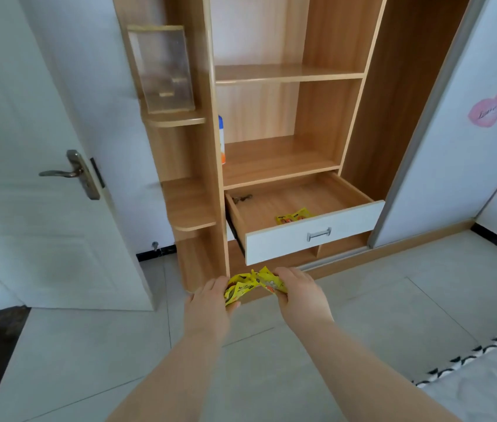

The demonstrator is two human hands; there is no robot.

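1. The left hand (209, 303) and right hand (300, 292) are each pinching one side of a loose bunch of yellow snack sachets (250, 284).
2. The bunch is hovering above the floor tiles (362, 315), and the open drawer (314, 239) is standing at 12 o'clock.
3. Hazard: with the grip split between two hands, a sachet is likely to slip. It would be landing on the tiles, not beside the stored sachets (294, 216) in the drawer.

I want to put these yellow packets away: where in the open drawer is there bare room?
The drawer is bare across its middle and right, from the packets lying against its white front to the right wall. Left of them a narrower strip runs back to the small dark item in the back left corner. Only those two spots are taken.
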